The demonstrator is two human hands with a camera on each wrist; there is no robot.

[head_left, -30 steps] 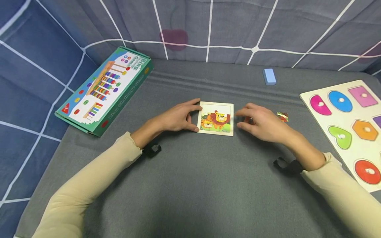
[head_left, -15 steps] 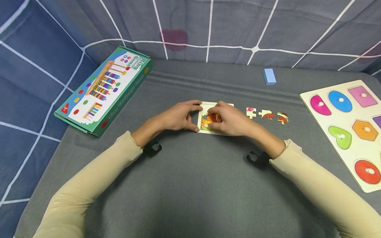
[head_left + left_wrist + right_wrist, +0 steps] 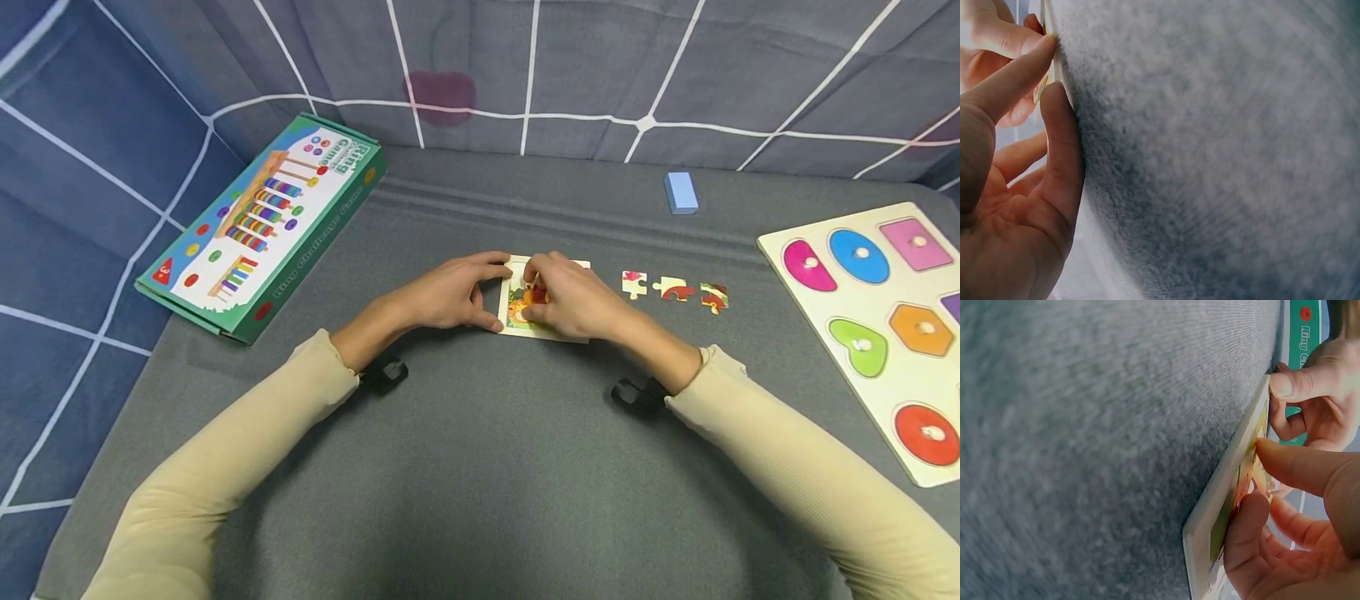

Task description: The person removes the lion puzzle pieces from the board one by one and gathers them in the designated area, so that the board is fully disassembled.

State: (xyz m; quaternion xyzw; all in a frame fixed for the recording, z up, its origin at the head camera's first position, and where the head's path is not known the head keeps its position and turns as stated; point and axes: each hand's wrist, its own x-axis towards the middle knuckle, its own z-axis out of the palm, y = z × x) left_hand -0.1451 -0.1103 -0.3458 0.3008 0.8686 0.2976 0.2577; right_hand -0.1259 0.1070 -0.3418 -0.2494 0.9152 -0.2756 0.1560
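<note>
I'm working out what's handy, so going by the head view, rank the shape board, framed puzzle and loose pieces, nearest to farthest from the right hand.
From the right hand:
1. Framed puzzle: partly beneath it.
2. Loose pieces: a short row to its right.
3. Shape board: farther right, beyond the row.

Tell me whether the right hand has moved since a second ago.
Yes, leftward: in the head view, the right hand has gone from beside the lion jigsaw puzzle to over it, clearly left of the blue block.
</note>
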